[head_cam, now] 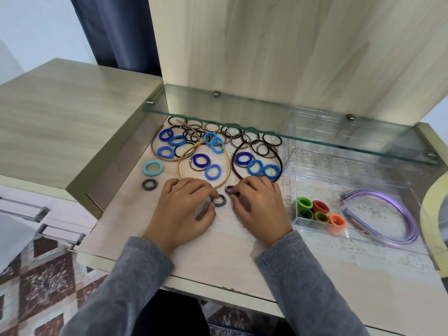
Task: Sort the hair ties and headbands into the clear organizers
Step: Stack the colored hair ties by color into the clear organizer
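Two hands sit nearest me on the tabletop (126,214). My left hand (186,207) pinches a navy striped hair tie (219,200) in curled fingers. My right hand (260,206) curls onto a second navy tie (229,189), though blur hides whether it truly grips. I judge I'm gathering matching navy ones as one group. Just right, a small clear organizer (297,223) holds green, red and orange ties, and purple headbands (409,221) lie in a larger clear organizer (322,180). Farther back, blue ties (242,158) and a gold headband (228,163) wait unsorted below the glass shelf (266,122). No writing is readable anywhere.

Right hand (259,204) half hides a striped tie (228,189).
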